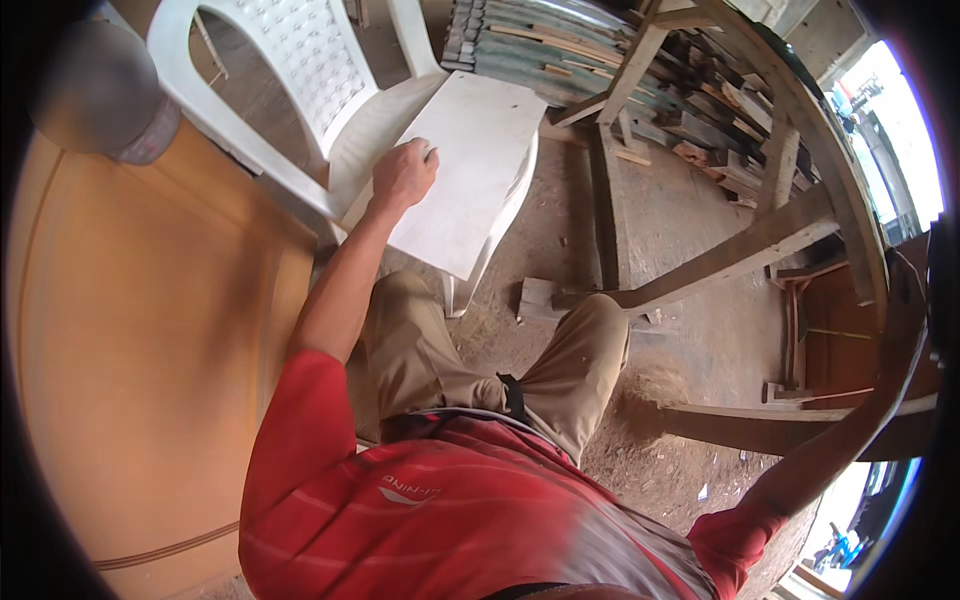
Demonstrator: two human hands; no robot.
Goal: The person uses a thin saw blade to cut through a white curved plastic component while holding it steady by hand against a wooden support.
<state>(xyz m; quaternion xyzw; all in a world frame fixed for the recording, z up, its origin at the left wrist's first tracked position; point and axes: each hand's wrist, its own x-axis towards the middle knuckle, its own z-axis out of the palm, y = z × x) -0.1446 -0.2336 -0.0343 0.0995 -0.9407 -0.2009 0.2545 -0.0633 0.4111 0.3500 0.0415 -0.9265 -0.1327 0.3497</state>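
Observation:
A flat white board (475,150) lies across the seat of a white plastic chair (370,120). Over the board's left part is my left hand (403,172), its fingers curled closed. A tiny edge of something may show at the fingertips, but what they hold, if anything, is too small to name. My right arm stretches out to the far right. At its end my right hand (906,285) is dark at the picture's rim, near a wooden frame (800,215), and its fingers cannot be made out.
A large orange-brown wooden panel (150,330) stands on my left. A blurred grey rounded object (100,90) hangs close at the upper left. Wood scraps (735,120) and corrugated sheets (530,50) lie at the back. A small wood block (538,300) sits on the dirt floor (700,340).

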